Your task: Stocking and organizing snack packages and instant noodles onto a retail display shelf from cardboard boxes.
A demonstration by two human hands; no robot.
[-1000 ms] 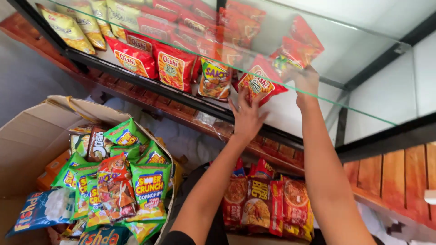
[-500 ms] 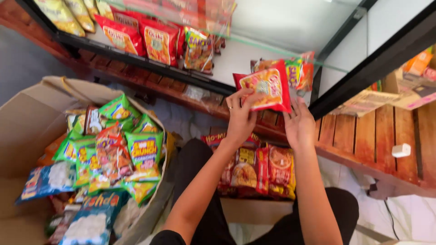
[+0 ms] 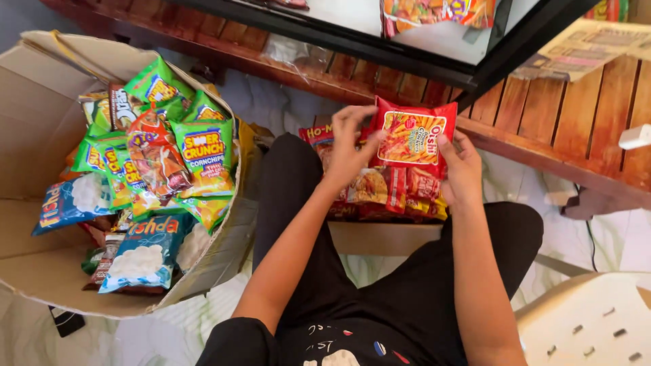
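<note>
Single head-worn view, looking steeply down, close over hands (image 3: pixel 407 159)

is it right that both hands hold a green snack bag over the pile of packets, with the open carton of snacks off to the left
Not quite: the head view shows the snack bag is red, not green. Both the left hand and the right hand hold it over the pile of packets, with the open carton off to the left.

Red snack bag (image 3: pixel 411 139); green bags (image 3: pixel 203 152) in brown box (image 3: pixel 41 122).

Bright, even daylight; soft shadows, slight blur.
</note>
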